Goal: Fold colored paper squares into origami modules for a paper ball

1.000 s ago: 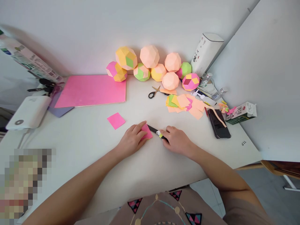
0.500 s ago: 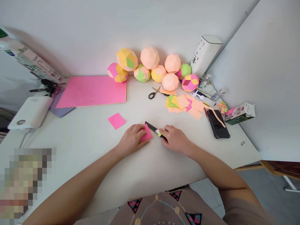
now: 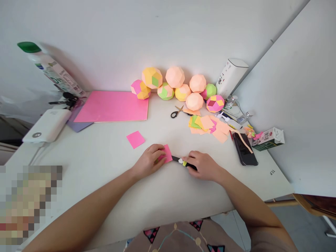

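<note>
My left hand (image 3: pixel 149 161) grips a small pink paper square (image 3: pixel 168 153), its fingers pressing the paper near the desk surface. Closed around a utility knife (image 3: pixel 180 161) is my right hand (image 3: pixel 207 166). The dark blade points left and meets the paper's right edge. Its tip is hidden at the paper; whether it lies under or inside a fold I cannot tell. A second pink paper square (image 3: pixel 135 139) lies flat on the desk, beyond my left hand and to its left.
Scissors (image 3: pixel 177 111) and a pile of coloured paper pieces (image 3: pixel 207 123) lie farther back. Several paper balls (image 3: pixel 175 77) line the wall. A pink board (image 3: pixel 112 106) is back left, a white power bank (image 3: pixel 47 126) left, a phone (image 3: pixel 245 148) and carton (image 3: pixel 269 139) right.
The knife has turned and its blade now reaches the right edge of the pink paper, with the tip out of sight. The camera view has shifted slightly.
</note>
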### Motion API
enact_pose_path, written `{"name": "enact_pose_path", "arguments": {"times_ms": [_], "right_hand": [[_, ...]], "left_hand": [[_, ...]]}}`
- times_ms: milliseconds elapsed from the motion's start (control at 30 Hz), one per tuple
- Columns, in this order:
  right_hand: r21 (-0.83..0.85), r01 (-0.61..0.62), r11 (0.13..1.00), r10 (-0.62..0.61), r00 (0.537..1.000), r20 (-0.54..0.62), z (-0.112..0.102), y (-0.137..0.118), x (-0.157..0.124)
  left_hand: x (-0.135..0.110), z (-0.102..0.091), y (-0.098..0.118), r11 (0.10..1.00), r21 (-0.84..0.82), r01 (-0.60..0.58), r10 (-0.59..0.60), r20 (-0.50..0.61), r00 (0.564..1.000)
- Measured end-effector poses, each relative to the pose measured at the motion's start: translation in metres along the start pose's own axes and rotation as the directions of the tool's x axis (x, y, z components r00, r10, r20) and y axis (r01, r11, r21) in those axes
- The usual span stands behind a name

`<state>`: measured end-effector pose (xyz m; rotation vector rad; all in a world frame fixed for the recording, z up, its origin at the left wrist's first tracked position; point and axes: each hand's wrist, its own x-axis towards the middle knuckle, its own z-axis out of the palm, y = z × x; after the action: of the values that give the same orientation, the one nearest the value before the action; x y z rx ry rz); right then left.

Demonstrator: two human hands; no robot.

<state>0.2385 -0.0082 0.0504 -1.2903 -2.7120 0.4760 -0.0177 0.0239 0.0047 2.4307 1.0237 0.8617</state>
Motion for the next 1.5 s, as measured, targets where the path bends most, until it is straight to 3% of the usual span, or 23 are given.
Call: {"name": "enact_pose_path", "arguments": {"times_ms": [167, 333, 433, 567, 667, 800, 900, 1000, 1067, 1100, 1167, 1300, 1500], "right_hand": [[0.013, 0.016, 1.000, -0.015, 1.000, -0.013, -0.001, 0.000, 0.001], [0.023, -0.001, 1.000, 0.001, 1.000, 0.009, -0.004, -0.002, 0.001], [0.013, -0.026, 1.000, 0.026, 0.999, 0.031, -0.005, -0.002, 0.000], [0.008, -0.028, 1.000, 0.027, 0.998, 0.052, -0.005, -0.001, -0.001], [0.004, -0.028, 1.000, 0.028, 0.998, 0.060, -0.005, -0.001, -0.001], [0.001, -0.032, 0.999, 0.032, 0.997, 0.074, -0.005, -0.001, -0.001], [0.003, -0.032, 0.999, 0.032, 0.997, 0.075, -0.005, -0.002, -0.001], [0.000, -0.034, 0.999, 0.034, 0.997, 0.075, -0.004, -0.003, -0.001], [0.005, -0.036, 0.999, 0.036, 0.996, 0.076, -0.005, -0.003, -0.001], [0.011, -0.038, 0.999, 0.037, 0.996, 0.078, -0.006, -0.002, -0.001], [0.030, -0.045, 0.999, 0.042, 0.996, 0.084, -0.009, 0.000, -0.002], [0.134, -0.041, 0.990, 0.025, 0.993, 0.119, -0.019, 0.014, -0.005], [0.307, -0.039, 0.951, -0.026, 0.978, 0.206, -0.033, 0.030, -0.008]], "left_hand": [[0.000, 0.000, -0.001, 0.996, 0.058, -0.075, 0.075, 0.005, 0.997], [0.000, 0.001, 0.002, 0.999, -0.003, -0.041, 0.040, -0.039, 0.998], [0.001, -0.002, 0.002, 0.999, 0.022, -0.028, 0.032, -0.182, 0.983], [0.001, -0.015, -0.012, 0.958, 0.281, 0.067, 0.081, -0.486, 0.870], [0.000, -0.023, -0.027, 0.906, 0.405, 0.125, 0.114, -0.517, 0.848], [-0.001, -0.021, -0.037, 0.833, 0.525, 0.174, 0.054, -0.391, 0.919], [0.000, -0.016, -0.031, 0.820, 0.546, 0.173, 0.058, -0.379, 0.923], [0.000, -0.012, -0.018, 0.914, 0.405, 0.031, 0.122, -0.348, 0.929], [0.000, -0.008, -0.009, 0.962, 0.231, -0.148, 0.188, -0.165, 0.968], [0.000, -0.006, -0.006, 0.971, 0.170, -0.171, 0.188, -0.092, 0.978], [0.000, -0.003, -0.004, 0.984, 0.118, -0.137, 0.142, -0.035, 0.989], [0.000, -0.001, -0.009, 0.999, 0.042, -0.015, 0.017, -0.030, 0.999], [0.002, -0.003, -0.008, 0.995, 0.072, -0.074, 0.072, 0.033, 0.997]]}}
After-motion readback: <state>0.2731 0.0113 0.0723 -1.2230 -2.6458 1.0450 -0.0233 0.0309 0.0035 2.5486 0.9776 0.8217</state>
